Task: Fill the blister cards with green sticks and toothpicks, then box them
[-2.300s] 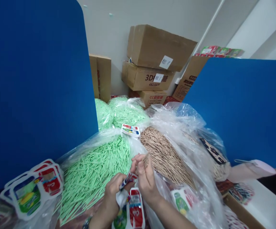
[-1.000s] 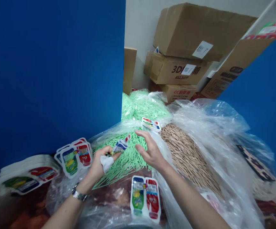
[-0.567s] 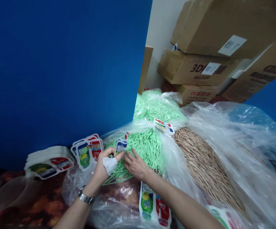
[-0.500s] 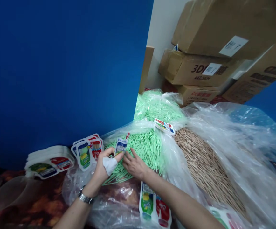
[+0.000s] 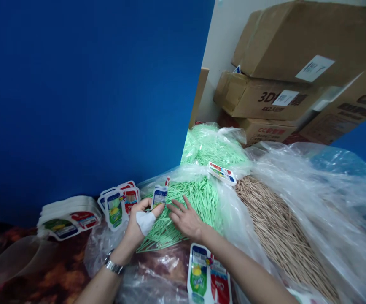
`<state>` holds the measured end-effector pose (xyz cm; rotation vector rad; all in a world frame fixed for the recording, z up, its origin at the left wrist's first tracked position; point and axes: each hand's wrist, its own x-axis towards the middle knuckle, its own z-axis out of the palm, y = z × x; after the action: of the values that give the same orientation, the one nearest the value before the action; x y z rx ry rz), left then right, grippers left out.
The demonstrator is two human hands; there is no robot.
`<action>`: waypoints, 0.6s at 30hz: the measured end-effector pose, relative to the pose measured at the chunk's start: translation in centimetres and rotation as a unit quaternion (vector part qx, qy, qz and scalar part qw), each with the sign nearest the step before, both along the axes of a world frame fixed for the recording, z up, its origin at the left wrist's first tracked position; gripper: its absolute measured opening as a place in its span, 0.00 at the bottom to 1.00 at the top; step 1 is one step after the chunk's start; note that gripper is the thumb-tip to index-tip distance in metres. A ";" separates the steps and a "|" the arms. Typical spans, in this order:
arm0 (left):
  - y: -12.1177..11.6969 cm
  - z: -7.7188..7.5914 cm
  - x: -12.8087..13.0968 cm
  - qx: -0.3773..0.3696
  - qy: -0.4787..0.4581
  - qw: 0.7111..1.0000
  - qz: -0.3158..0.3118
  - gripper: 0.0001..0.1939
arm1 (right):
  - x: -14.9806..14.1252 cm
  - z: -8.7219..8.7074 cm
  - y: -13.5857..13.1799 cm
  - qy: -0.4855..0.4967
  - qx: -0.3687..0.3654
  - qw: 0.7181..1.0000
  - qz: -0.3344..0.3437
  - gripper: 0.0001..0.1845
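My left hand (image 5: 138,223) is closed on a small printed packet (image 5: 159,194) with a blue top and a red-and-white striped tip. A white wrap or tissue (image 5: 145,222) lies against the base of its thumb. Just to the right, my right hand (image 5: 186,220) has its fingers apart and holds nothing that I can see. Its fingertips are at the pile of thin green sticks (image 5: 202,194) in a clear bag; whether they touch the sticks is unclear. Below my right forearm lies a double bottle-shaped printed pack (image 5: 198,274), partly covered by the arm.
Brown sticks (image 5: 284,223) fill another plastic bag on the right. Stacked white-edged packs (image 5: 69,217) and several loose packs (image 5: 116,209) stand at left, by a blue partition (image 5: 91,93). One pack (image 5: 222,172) lies between the bags. Cardboard boxes (image 5: 265,95) are piled behind.
The view has swung left. My hands moved apart from above the front pack; my right hand opened and came to the green sticks. My left hand keeps the printed packet.
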<state>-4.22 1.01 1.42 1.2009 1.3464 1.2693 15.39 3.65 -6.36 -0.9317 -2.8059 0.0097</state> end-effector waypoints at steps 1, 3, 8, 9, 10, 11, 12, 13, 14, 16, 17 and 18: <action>0.1 -0.1 -0.1 0.000 -0.002 1.000 0.002 0.12 | 0.1 0.3 0.0 0.020 -0.018 1.000 -0.006 0.11; 0.4 -0.4 -0.3 0.002 -0.003 1.000 0.009 0.12 | 0.3 1.0 0.0 0.072 -0.059 0.995 -0.021 0.12; 1.1 -1.0 -0.5 0.018 -0.009 1.000 0.016 0.12 | 0.3 3.1 0.3 0.242 -0.190 0.946 -0.102 0.09; 1.1 -1.0 -0.5 0.019 -0.011 1.000 0.015 0.12 | 0.3 3.4 0.5 0.271 -0.217 0.930 -0.116 0.10; 1.2 -1.0 -0.5 0.019 -0.013 1.000 0.016 0.12 | 0.4 3.8 0.6 0.302 -0.242 0.913 -0.130 0.11; 1.2 -1.0 -0.6 0.019 -0.015 1.000 0.017 0.12 | 0.4 4.1 0.8 0.337 -0.264 0.892 -0.144 0.12; 1.2 -1.0 -0.6 0.021 -0.015 0.999 0.019 0.12 | 0.4 4.3 0.9 0.379 -0.284 0.866 -0.159 0.13; 1.1 -1.0 -0.7 0.023 -0.014 0.999 0.020 0.12 | 0.4 4.5 1.0 0.432 -0.310 0.828 -0.175 0.13; 1.1 -1.0 -0.7 0.025 -0.014 0.999 0.022 0.12 | 0.4 4.7 1.1 0.492 -0.342 0.777 -0.193 0.14; 1.1 -1.2 -0.7 0.026 -0.015 0.999 0.026 0.12 | 0.2 5.0 1.3 0.584 -0.390 0.676 -0.222 0.17; 1.0 -1.3 -0.7 0.023 -0.017 0.999 0.029 0.12 | 0.1 5.1 1.4 0.613 -0.403 0.639 -0.232 0.19; 1.0 -1.3 -0.6 0.020 -0.019 0.999 0.031 0.12 | 0.1 5.1 1.5 0.630 -0.408 0.614 -0.242 0.20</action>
<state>-4.83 2.01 0.11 1.1643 1.3472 1.3618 15.48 5.14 -1.24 -1.0935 -1.0646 1.3474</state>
